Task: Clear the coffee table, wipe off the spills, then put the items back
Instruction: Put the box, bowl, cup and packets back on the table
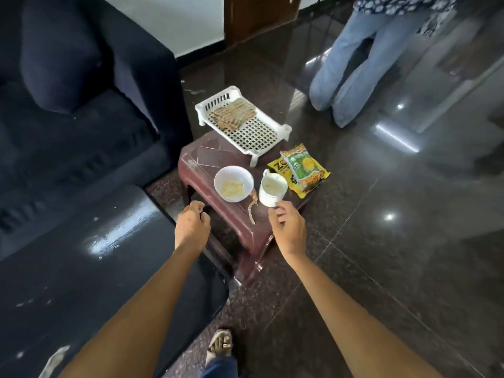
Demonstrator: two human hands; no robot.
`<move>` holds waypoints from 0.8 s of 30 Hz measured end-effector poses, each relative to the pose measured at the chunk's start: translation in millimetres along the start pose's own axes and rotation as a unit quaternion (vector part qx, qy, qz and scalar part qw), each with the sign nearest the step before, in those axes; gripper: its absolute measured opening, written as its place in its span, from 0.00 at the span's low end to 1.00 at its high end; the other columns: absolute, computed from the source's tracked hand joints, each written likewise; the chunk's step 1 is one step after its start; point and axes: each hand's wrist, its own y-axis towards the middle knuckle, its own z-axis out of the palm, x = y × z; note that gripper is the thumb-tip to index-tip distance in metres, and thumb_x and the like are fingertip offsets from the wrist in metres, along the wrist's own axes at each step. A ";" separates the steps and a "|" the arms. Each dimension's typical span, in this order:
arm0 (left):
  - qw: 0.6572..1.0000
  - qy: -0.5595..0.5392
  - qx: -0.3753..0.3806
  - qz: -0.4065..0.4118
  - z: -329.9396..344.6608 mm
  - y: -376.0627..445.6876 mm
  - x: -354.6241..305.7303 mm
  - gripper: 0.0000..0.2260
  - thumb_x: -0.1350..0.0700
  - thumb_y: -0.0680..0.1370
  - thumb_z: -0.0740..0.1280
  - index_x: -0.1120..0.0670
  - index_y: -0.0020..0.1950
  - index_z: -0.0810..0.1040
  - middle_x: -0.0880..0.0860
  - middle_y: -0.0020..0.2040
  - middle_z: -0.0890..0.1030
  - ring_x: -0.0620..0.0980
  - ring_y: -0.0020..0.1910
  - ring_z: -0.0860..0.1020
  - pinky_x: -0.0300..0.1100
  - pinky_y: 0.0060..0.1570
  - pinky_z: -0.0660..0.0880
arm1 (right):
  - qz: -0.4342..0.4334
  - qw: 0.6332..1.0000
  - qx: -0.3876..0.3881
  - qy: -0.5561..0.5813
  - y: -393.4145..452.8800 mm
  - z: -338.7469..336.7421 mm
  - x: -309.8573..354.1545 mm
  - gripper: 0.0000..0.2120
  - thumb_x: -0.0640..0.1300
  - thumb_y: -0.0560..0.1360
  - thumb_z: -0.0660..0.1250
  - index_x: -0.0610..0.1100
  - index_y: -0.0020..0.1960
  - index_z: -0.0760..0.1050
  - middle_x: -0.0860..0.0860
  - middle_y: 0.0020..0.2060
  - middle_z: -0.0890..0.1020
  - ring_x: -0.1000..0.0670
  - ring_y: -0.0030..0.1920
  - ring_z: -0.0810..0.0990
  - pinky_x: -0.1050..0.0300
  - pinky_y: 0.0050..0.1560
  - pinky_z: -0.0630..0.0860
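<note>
A small maroon plastic table [240,225] stands on the floor. On it sit a white bowl [233,183] with yellowish food, a white mug [272,190], two snack packets [302,169] and a white slatted rack [242,124] holding a brown woven cloth. A brownish spill streak [253,207] lies between bowl and mug. My left hand [192,223] hovers over the table's near left edge with its fingers curled and nothing in it. My right hand [289,227] is just below the mug, fingers apart, its fingertips close to the mug's base.
A dark sofa [81,105] fills the left side, with a glossy black table [95,268] in front of it. A person in wide jeans [351,69] stands beyond the small table. My sandalled foot [219,345] rests on the polished dark floor.
</note>
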 end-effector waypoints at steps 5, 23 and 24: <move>0.998 -0.029 0.015 -0.052 2.8 27.7 -17.2 0.15 0.59 0.80 0.58 0.62 0.65 0.70 0.61 0.59 0.78 0.60 0.59 0.75 0.46 0.54 0.70 | 0.004 1.000 -0.024 0.000 37.3 4.3 -8.0 0.25 0.45 0.69 0.74 0.39 0.61 0.71 0.44 0.55 0.76 0.45 0.54 0.75 0.43 0.48 0.78; 0.945 -0.220 -0.110 -0.218 47.2 40.5 -35.3 0.13 0.62 0.76 0.61 0.64 0.56 0.80 0.62 0.49 0.82 0.59 0.47 0.81 0.54 0.45 0.81 | -0.078 0.997 -0.016 0.001 68.6 18.1 -19.1 0.34 0.55 0.61 0.77 0.42 0.61 0.71 0.46 0.53 0.78 0.45 0.54 0.76 0.49 0.50 0.76; 0.940 -0.226 -0.124 -0.224 39.2 35.2 -28.0 0.13 0.62 0.77 0.60 0.64 0.57 0.79 0.62 0.50 0.82 0.58 0.47 0.81 0.51 0.44 0.81 | -0.103 0.995 -0.006 0.014 66.1 21.1 -10.2 0.33 0.55 0.61 0.77 0.42 0.59 0.72 0.47 0.52 0.79 0.45 0.53 0.76 0.49 0.50 0.76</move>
